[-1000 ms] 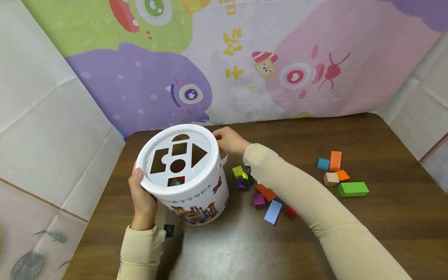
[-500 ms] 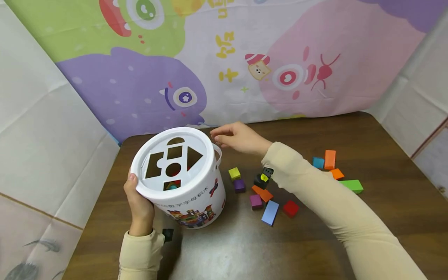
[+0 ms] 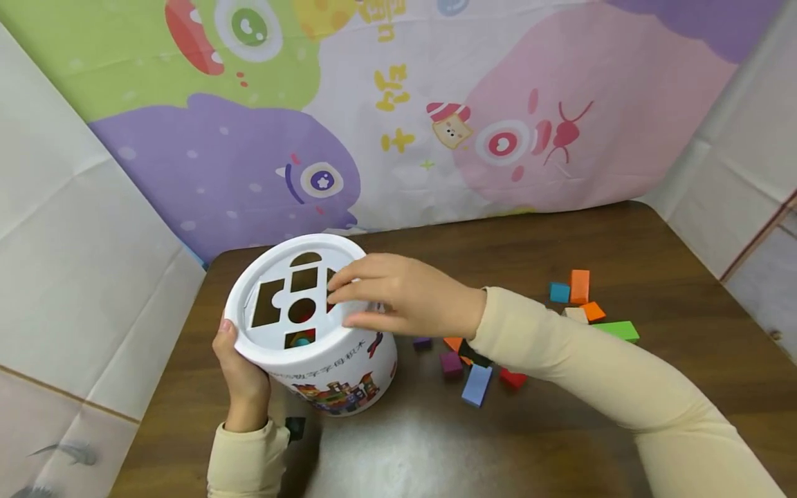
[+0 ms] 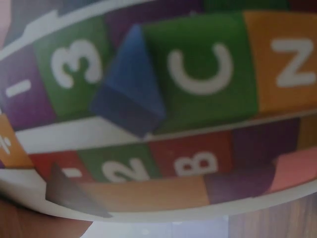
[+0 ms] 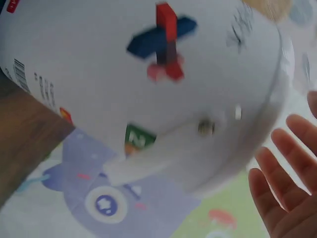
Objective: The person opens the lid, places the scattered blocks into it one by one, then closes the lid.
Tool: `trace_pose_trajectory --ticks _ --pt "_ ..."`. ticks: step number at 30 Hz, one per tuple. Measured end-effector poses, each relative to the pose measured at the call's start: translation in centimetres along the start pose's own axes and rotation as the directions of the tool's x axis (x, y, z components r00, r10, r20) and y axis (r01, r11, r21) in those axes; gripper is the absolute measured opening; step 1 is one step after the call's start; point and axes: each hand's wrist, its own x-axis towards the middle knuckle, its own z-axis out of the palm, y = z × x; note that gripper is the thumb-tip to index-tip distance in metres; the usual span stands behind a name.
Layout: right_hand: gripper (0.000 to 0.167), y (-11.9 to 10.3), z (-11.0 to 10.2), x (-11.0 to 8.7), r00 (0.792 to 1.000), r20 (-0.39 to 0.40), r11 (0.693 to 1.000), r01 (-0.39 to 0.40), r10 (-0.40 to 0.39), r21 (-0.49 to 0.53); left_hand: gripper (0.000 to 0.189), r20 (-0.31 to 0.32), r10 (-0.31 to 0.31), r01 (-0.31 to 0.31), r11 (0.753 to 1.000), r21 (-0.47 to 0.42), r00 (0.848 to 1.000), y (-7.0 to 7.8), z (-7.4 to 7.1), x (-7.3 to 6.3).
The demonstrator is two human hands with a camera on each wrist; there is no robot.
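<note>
A white bucket (image 3: 339,366) printed with block pictures stands at the table's left. Its lid (image 3: 334,254) has cut-out holes: half-round, square, round, rectangular, notched and triangular. My left hand (image 3: 244,377) grips its left side, thumb up at the rim, other fingers hidden. The left wrist view is filled by the bucket's lettered wall (image 4: 200,69). My right hand (image 3: 405,294) reaches over the right rim, fingers spread and overlapping the triangular hole, holding nothing. In the right wrist view, its fingers (image 5: 280,173) lie beside the rim, and the white handle (image 5: 158,153) hangs at the side.
Near my right wrist lie a magenta block (image 3: 451,364), a light blue block (image 3: 477,385) and a red block (image 3: 512,378). Farther right sit a green block (image 3: 619,331), a blue block (image 3: 559,292) and several others. A cartoon cloth (image 3: 398,194) hangs behind the table.
My right hand was behind the bucket's right side, drew back to the right, then came over the lid with fingers spread. My left hand keeps its grip on the bucket.
</note>
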Motion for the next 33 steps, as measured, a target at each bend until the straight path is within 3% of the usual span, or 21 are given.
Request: trace_pose_trajectory --ticks 4,15,21,28,33 --pt "0.025 -1.1 1.1 0.3 0.99 0.054 0.98 0.137 -0.13 -0.148 0.057 0.0 0.007 -0.007 0.999 -0.043 1.0 0.1 0.1 -0.1" --pt "0.022 -1.9 1.7 0.5 0.971 0.13 0.919 0.234 -0.202 -0.317 0.06 -0.012 0.039 -0.04 0.999 -0.024 0.999 0.1 0.1 -0.2" --pt "0.023 -1.9 1.7 0.5 0.967 0.128 0.9 0.254 -0.222 -0.355 0.064 -0.017 0.081 -0.081 0.997 -0.016 0.997 -0.1 0.1 0.0" --pt "0.023 -1.8 1.8 0.5 0.967 0.105 0.9 0.255 -0.232 -0.355 0.064 -0.019 0.091 -0.091 0.996 -0.018 0.996 0.1 0.2 0.0" --pt "0.022 -1.7 1.5 1.1 0.971 0.012 0.911 0.229 -0.239 -0.342 0.069 -0.004 0.086 -0.086 0.99 -0.112 0.996 -0.6 -0.2 0.2"
